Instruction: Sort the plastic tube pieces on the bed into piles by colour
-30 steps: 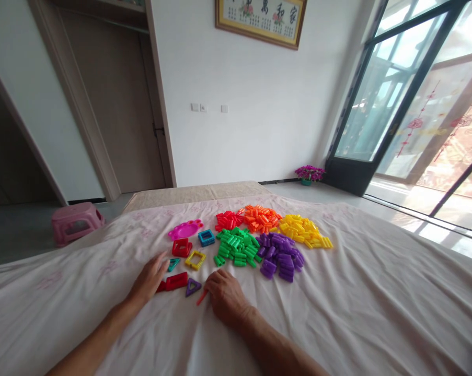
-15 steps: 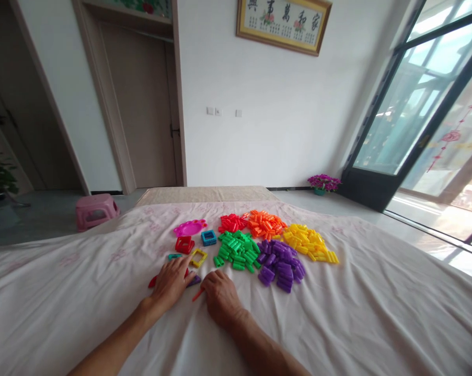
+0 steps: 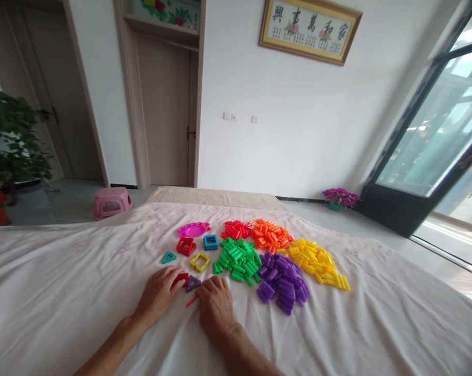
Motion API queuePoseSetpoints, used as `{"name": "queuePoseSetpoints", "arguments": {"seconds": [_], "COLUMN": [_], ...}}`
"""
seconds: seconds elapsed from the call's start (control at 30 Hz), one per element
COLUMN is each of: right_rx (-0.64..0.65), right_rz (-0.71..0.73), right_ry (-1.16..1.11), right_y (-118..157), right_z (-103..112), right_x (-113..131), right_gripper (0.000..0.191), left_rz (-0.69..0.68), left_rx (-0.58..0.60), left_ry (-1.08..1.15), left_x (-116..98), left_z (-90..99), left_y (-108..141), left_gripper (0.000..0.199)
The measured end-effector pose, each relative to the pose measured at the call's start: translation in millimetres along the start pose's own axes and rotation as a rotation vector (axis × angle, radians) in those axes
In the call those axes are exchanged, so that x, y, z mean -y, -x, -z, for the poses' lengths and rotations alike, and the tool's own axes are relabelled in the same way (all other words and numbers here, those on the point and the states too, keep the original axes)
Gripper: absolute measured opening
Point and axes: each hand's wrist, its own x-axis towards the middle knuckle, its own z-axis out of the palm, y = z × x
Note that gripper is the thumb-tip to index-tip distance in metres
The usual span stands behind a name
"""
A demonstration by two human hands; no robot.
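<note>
My left hand (image 3: 157, 293) rests low over the cloth, fingers and thumb closed around red plastic pieces (image 3: 181, 280), whose full shape is partly hidden. Beside them lies a purple triangle frame (image 3: 193, 283), between my two hands. My right hand (image 3: 217, 302) is curled, with a thin orange-red stick (image 3: 192, 301) poking out from its thumb side. Beyond my left hand are a teal triangle frame (image 3: 169, 257) and a yellow square frame (image 3: 200, 262). Red square frames (image 3: 186, 246) and blue square frames (image 3: 210, 242) sit farther back.
Block piles lie right of the frames: green (image 3: 239, 259), purple (image 3: 283, 279), red (image 3: 236, 229), orange (image 3: 273, 235) and yellow (image 3: 318, 261). A magenta plastic piece (image 3: 194, 230) is at the back. The wrinkled cloth (image 3: 377, 313) covers the surface. A pink stool (image 3: 112, 202) stands beyond.
My left hand has drawn back toward me and left, uncovering the teal and purple triangles, and now closes on the red pieces. The right hand keeps the stick. The view has turned left.
</note>
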Motion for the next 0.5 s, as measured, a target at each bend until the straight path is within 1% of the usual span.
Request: {"name": "queuePoseSetpoints", "arguments": {"seconds": [0.1,0.2,0.3,0.4,0.5], "right_rx": [-0.007,0.019,0.067,0.114,0.129], "right_rz": [-0.016,-0.029,-0.057,-0.078,-0.078], "right_ry": [-0.024,-0.051,-0.076,-0.093,-0.106], "right_y": [0,0,-1,-2,-3], "right_z": [2,6,13,20,23], "right_x": [1,1,2,3,3], "right_gripper": [0.019,0.020,0.020,0.019,0.020], "left_rz": [-0.014,0.039,0.142,0.261,0.334], "left_rx": [0.000,-0.082,-0.137,-0.139,-0.131], "left_ry": [0.090,0.082,-0.024,-0.212,-0.322], "left_x": [-4,5,28,50,57], "left_z": [-3.6,4.1,20.2,33.2,36.6], "left_y": [1,1,7,20,29], "left_gripper": [0.035,0.039,0.041,0.041,0.040]}}
